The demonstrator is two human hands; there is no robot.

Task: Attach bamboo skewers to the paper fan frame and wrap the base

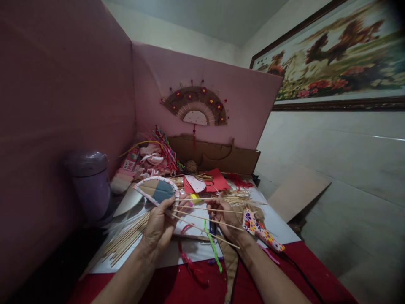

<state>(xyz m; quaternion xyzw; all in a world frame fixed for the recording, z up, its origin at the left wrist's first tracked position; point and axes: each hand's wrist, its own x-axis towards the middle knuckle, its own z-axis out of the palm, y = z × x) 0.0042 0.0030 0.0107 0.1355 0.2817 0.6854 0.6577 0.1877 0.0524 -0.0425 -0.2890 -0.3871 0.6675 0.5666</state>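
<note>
Presently both hands work apart, above the middle of the table (177, 291). Left hand (160, 228) is clamped on the sticks (202, 213) where they meet under the disc (157, 191), apparently as the pivot. Right hand (227, 216) grips their far ends, judged to keep them fanned. Spare sticks (126, 240) lie toward the left edge, within reach.

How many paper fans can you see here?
2: a brown fan hangs on the pink wall, and a half-made fan is in the left hand. Others may be hidden.
</note>
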